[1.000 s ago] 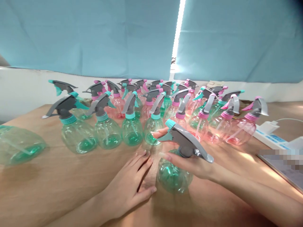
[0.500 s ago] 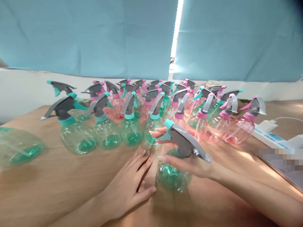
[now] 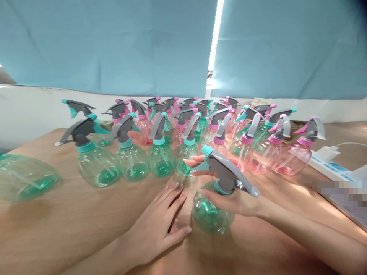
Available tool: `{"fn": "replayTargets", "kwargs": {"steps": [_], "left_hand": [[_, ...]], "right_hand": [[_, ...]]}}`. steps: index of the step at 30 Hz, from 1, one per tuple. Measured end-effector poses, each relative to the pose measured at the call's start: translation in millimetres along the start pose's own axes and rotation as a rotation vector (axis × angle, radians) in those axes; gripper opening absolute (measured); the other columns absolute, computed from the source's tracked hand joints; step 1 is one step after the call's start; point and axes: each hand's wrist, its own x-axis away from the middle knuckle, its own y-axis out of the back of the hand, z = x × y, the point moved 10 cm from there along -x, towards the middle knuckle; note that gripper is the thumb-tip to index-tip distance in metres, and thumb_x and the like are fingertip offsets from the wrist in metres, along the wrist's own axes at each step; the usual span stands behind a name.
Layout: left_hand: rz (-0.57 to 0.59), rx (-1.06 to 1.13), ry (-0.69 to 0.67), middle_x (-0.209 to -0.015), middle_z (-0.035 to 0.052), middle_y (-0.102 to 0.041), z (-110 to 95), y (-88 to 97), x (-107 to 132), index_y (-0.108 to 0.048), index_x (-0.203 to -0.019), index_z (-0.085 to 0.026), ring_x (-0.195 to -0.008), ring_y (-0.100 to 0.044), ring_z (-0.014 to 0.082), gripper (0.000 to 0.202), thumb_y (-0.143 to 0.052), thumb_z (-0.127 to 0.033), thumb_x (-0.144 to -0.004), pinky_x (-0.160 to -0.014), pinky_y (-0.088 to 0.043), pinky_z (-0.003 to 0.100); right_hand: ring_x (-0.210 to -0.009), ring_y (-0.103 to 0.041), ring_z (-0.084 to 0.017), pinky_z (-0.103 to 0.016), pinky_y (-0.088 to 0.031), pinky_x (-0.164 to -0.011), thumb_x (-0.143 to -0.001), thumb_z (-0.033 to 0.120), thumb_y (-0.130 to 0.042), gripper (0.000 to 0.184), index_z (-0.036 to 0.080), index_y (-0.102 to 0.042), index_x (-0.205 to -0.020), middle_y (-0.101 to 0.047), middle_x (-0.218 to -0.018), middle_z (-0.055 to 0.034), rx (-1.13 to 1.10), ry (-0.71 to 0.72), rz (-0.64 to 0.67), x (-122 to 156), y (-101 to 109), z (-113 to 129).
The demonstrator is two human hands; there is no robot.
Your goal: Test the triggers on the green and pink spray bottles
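A green spray bottle with a grey and teal trigger head stands near me on the wooden table. My right hand is wrapped round its neck and head, fingers reaching past the nozzle. My left hand lies flat on the table just left of the bottle, fingers stretched out, thumb tip almost touching the bottle's base.
Several green and pink spray bottles crowd the table's far half in rows. One green bottle lies at the left edge. A white power strip and a cable sit at the right. Blue curtains hang behind.
My right hand has shifted its grip slightly lower on the bottle's neck. The left hand has stayed flat in place.
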Motion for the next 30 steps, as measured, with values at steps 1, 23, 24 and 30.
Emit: {"fn": "replayTargets", "kwargs": {"steps": [1, 23, 24, 30], "left_hand": [[-0.003, 0.006, 0.001, -0.153, 0.0181, -0.037, -0.4, 0.8, 0.0, -0.038, -0.146, -0.012, -0.142, -0.031, 0.0363, 0.07, -0.044, -0.057, -0.093, -0.112, -0.032, 0.06], [0.053, 0.01, 0.048, -0.157, 0.0178, -0.028, 3.7, -3.8, 1.9, -0.034, -0.148, -0.009, -0.145, -0.024, 0.0363, 0.074, -0.043, -0.059, -0.093, -0.114, -0.027, 0.061], [0.049, 0.012, 0.044, -0.157, 0.0178, -0.028, 2.7, -3.1, 1.4, -0.033, -0.148, -0.01, -0.145, -0.025, 0.0364, 0.074, -0.042, -0.059, -0.094, -0.114, -0.027, 0.061], [0.052, 0.008, 0.044, -0.157, 0.0171, -0.028, 2.3, -2.8, 0.0, -0.032, -0.149, -0.011, -0.145, -0.024, 0.0355, 0.074, -0.04, -0.06, -0.094, -0.114, -0.028, 0.061]], "right_hand": [[-0.092, -0.07, -0.021, -0.036, -0.062, -0.075, -0.079, 0.012, -0.062, 0.055, 0.032, -0.052, -0.13, -0.065, -0.126, -0.0064, 0.003, -0.016, -0.002, 0.8, 0.1, -2.0], [-0.088, -0.067, -0.019, -0.033, -0.056, -0.07, -0.078, 0.01, -0.049, 0.062, 0.032, -0.049, -0.136, -0.067, -0.112, -0.0047, -0.047, -0.08, 0.025, 1.7, -3.2, 0.6], [-0.08, -0.066, -0.018, -0.031, -0.055, -0.065, -0.077, 0.01, -0.049, 0.061, 0.032, -0.05, -0.135, -0.068, -0.108, -0.0042, -0.044, -0.108, 0.026, 2.2, -3.3, -1.5], [-0.049, -0.048, -0.014, -0.028, -0.047, -0.049, -0.073, 0.012, -0.048, 0.045, 0.029, -0.062, -0.113, -0.059, -0.067, 0.0029, 0.06, -0.193, 0.021, 4.4, -0.9, -8.0]]}}
